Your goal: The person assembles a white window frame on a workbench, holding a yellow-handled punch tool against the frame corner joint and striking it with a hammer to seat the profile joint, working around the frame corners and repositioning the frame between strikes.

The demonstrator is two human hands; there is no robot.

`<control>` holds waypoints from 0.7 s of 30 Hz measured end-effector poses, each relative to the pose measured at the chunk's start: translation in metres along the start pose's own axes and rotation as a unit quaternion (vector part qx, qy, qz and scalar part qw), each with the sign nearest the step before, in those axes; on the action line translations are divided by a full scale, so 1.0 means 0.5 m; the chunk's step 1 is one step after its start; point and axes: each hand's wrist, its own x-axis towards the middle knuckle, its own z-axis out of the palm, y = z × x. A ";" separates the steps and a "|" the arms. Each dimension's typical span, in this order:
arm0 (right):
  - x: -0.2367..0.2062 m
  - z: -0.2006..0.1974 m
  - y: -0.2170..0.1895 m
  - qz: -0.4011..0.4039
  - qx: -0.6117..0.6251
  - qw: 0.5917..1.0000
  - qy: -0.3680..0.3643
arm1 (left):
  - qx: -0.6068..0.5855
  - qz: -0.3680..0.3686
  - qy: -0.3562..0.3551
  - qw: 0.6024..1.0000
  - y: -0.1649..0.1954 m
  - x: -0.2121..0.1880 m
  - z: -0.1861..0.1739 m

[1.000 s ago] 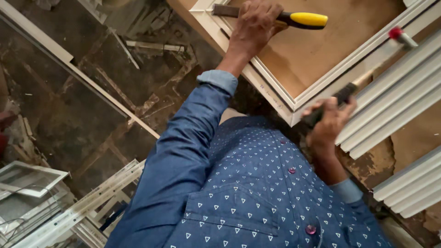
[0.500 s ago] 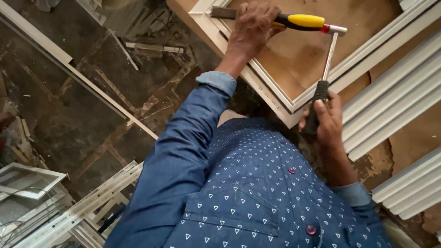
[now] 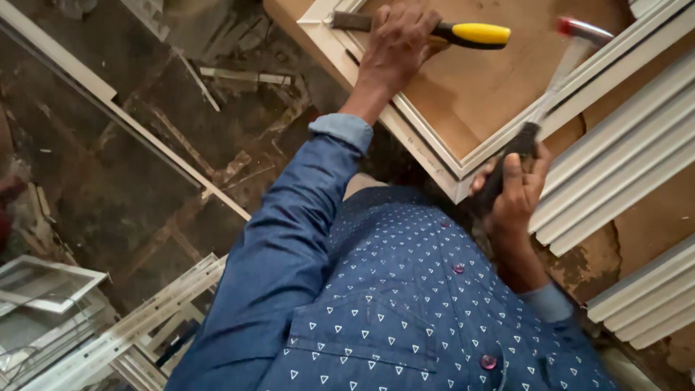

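Note:
My left hand (image 3: 398,43) grips a chisel with a yellow and black handle (image 3: 478,32), its blade laid against the corner of a white frame (image 3: 427,148). The frame lies on a brown board (image 3: 492,94). My right hand (image 3: 514,192) is closed around the black grip of a hammer (image 3: 557,80). The hammer head (image 3: 583,29) is lifted off to the right of the chisel's yellow end, not touching it. My blue patterned shirt (image 3: 405,311) fills the lower middle of the view.
Several white profile lengths (image 3: 622,159) lie stacked to the right of the board. A long white strip (image 3: 65,65) crosses the dirty, debris-strewn floor on the left. White window frames and glass (image 3: 43,289) are piled at the lower left.
Half a second ago the hammer head was at the chisel's yellow end; now it has swung back up to the right. My left hand keeps the chisel in the same place.

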 end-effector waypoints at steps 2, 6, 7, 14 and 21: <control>0.001 0.001 0.002 -0.023 -0.004 0.999 0.048 | 0.003 -0.018 -0.022 1.000 0.002 0.000 0.000; -0.006 -0.002 0.004 0.089 -0.033 0.995 -0.042 | 0.001 -0.034 -0.027 0.999 0.002 0.000 0.003; -0.010 -0.001 0.004 0.075 -0.023 0.996 -0.035 | 0.009 -0.026 -0.025 0.999 0.002 0.001 0.006; -0.015 0.024 -0.006 0.067 -0.069 0.995 -0.039 | 0.017 -0.032 -0.032 0.999 -0.005 -0.002 0.009; 0.006 -0.016 -0.020 -0.042 -0.004 0.998 0.039 | 0.008 -0.016 0.003 1.000 -0.002 -0.003 0.007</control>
